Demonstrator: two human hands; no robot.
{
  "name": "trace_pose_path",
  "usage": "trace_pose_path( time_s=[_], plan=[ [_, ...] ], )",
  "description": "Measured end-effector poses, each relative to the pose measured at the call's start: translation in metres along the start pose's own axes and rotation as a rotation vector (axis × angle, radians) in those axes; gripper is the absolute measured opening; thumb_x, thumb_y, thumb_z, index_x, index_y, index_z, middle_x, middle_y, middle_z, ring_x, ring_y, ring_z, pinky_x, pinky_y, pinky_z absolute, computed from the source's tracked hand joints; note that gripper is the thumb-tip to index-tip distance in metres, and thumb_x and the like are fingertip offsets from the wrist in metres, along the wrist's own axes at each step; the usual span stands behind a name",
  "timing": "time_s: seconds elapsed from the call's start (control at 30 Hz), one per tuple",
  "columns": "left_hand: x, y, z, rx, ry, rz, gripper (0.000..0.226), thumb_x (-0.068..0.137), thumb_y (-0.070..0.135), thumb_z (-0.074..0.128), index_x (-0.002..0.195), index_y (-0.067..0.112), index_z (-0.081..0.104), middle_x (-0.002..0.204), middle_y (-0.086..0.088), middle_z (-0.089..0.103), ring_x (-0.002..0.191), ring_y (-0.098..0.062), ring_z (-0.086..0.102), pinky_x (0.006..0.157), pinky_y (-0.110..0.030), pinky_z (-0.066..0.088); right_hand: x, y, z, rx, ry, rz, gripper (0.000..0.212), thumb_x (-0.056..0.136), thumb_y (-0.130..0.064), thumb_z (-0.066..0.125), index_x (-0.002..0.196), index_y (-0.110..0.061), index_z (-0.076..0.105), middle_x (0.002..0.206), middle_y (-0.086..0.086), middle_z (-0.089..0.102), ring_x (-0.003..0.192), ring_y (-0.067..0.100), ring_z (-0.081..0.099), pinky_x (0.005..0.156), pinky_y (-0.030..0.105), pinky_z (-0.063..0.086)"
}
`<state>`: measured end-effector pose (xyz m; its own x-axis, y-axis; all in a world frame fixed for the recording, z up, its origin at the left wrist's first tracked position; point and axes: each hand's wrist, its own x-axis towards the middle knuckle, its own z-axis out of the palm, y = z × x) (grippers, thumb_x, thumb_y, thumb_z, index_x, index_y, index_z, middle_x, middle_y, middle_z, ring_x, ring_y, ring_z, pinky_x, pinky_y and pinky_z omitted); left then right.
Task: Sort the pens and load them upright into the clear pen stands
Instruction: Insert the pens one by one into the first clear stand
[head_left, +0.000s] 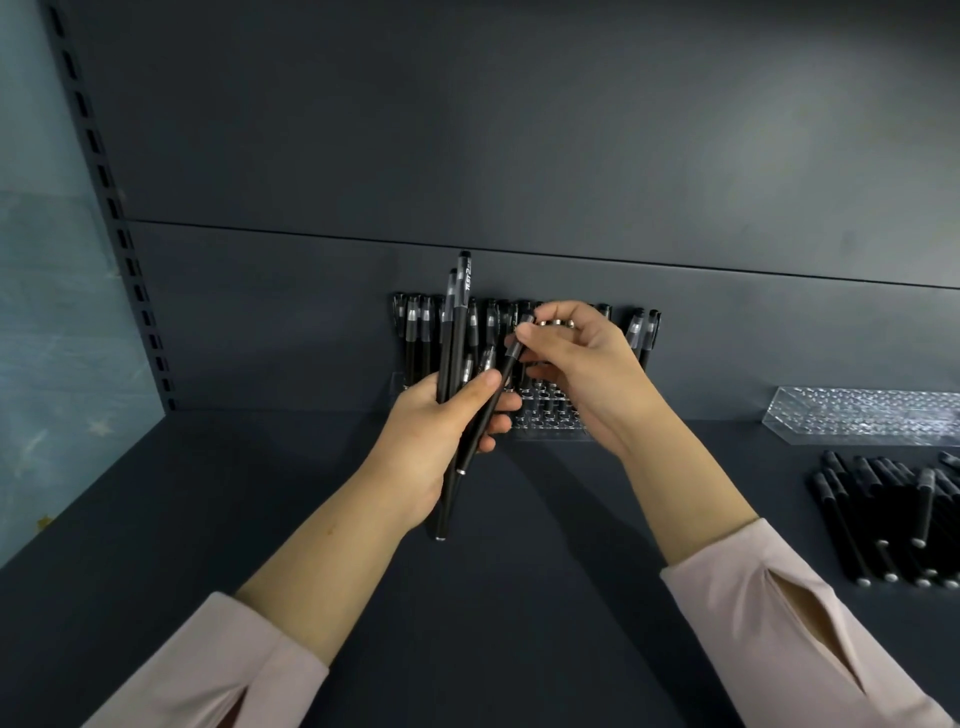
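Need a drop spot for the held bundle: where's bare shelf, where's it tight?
Bare: shelf left of the loaded pen stand, out to the side wall; the gap between that stand and the empty clear stand; the front middle. Tight: far right, where the loose pen pile lies before the empty stand.

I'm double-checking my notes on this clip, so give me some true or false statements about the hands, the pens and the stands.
1. The left hand holds a bundle of black pens. True.
2. The right hand holds nothing. False: it pinches a single pen near its cap end.
3. The far-right stand is packed with pens. False: no pens stand in it.
4. Loose pens lie flat on the shelf at the right. True.
5. The stand behind the hands has upright pens in it. True.
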<state>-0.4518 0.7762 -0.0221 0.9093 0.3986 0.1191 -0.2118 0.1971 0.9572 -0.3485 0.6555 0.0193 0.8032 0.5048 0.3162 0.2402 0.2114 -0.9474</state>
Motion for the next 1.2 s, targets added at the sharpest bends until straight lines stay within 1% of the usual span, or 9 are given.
trace_pose_path(
  time_s=[0.17,0.3,0.43,0.53,0.63,0.73,0.83,1.03,1.2],
  plan=[
    [0.001,0.0,-0.004,0.032,0.047,-0.097,0.021,0.095,0.035,0.06,0.106,0.018,0.067,0.088,-0.003,0.077,0.053,-0.009,0.062,0.044,-0.019,0.045,0.005,-0.006,-0.017,0.102,0.45,-0.192,0.018,0.09,-0.006,0.064,0.095,-0.017,0.05,0.08,0.0,0.065,0.062,0.011,0.064,0.064,0.024,0.053],
    [0.005,-0.002,-0.004,0.057,0.085,-0.075,0.017,0.098,0.025,0.057,0.106,0.01,0.062,0.083,-0.004,0.077,0.048,-0.003,0.052,0.043,-0.017,0.04,0.002,-0.006,-0.035,-0.243,0.659,-0.407,0.022,0.092,-0.013,0.059,0.094,-0.031,0.046,0.09,0.0,0.062,0.075,0.022,0.065,0.072,0.032,0.055],
    [0.005,-0.003,0.0,0.08,0.061,-0.06,0.01,0.099,0.011,0.054,0.093,0.008,0.061,0.089,-0.006,0.077,0.054,-0.001,0.055,0.049,-0.016,0.043,0.003,0.003,-0.029,-0.403,0.611,-0.496,0.018,0.093,-0.013,0.058,0.1,-0.026,0.047,0.088,-0.008,0.061,0.077,0.012,0.062,0.068,0.018,0.05],
    [0.003,-0.002,0.0,0.052,0.024,-0.05,0.01,0.098,0.009,0.055,0.099,0.007,0.065,0.093,-0.005,0.077,0.066,-0.003,0.066,0.059,-0.015,0.052,0.004,0.01,-0.024,-0.478,0.565,-0.513,0.019,0.093,-0.014,0.059,0.101,-0.027,0.047,0.089,-0.006,0.06,0.075,0.005,0.059,0.067,0.011,0.045],
    [-0.002,0.001,0.0,0.023,-0.019,-0.064,0.016,0.099,0.019,0.055,0.11,0.016,0.066,0.099,-0.002,0.077,0.075,-0.012,0.072,0.06,-0.021,0.056,0.004,0.012,-0.022,-0.524,0.544,-0.519,0.02,0.093,-0.016,0.059,0.1,-0.03,0.047,0.089,-0.005,0.061,0.077,0.011,0.06,0.067,0.014,0.046],
    [-0.002,0.002,0.0,0.06,-0.009,-0.081,0.016,0.099,0.028,0.054,0.111,0.024,0.064,0.093,0.002,0.077,0.059,-0.01,0.066,0.048,-0.021,0.048,0.004,0.011,-0.02,-0.53,0.523,-0.519,0.019,0.093,-0.016,0.06,0.099,-0.03,0.048,0.087,-0.006,0.062,0.076,0.016,0.063,0.07,0.023,0.051],
    [0.001,0.001,0.0,0.067,0.035,-0.082,0.015,0.101,0.024,0.052,0.109,0.018,0.063,0.082,0.0,0.077,0.048,-0.005,0.053,0.041,-0.019,0.04,0.005,0.012,-0.02,-0.576,0.494,-0.518,0.015,0.092,-0.015,0.062,0.101,-0.024,0.053,0.086,-0.004,0.063,0.076,0.016,0.063,0.072,0.028,0.053],
    [0.003,-0.001,0.005,0.051,0.054,-0.052,0.016,0.102,0.011,0.047,0.105,0.011,0.062,0.083,0.001,0.077,0.059,-0.006,0.054,0.048,-0.018,0.045,0.012,0.022,-0.02,-0.862,0.299,-0.478,0.024,0.094,-0.015,0.059,0.118,-0.017,0.056,0.093,-0.002,0.065,0.084,0.018,0.061,0.076,0.031,0.051],
    [0.001,0.0,0.002,0.042,0.019,-0.065,0.018,0.102,0.026,0.05,0.111,0.025,0.066,0.089,0.003,0.077,0.058,-0.007,0.063,0.047,-0.021,0.047,0.017,0.025,-0.023,-0.942,0.225,-0.415,0.028,0.095,-0.016,0.056,0.122,-0.018,0.057,0.095,0.0,0.057,0.091,0.022,0.056,0.082,0.035,0.048]
  ],
)
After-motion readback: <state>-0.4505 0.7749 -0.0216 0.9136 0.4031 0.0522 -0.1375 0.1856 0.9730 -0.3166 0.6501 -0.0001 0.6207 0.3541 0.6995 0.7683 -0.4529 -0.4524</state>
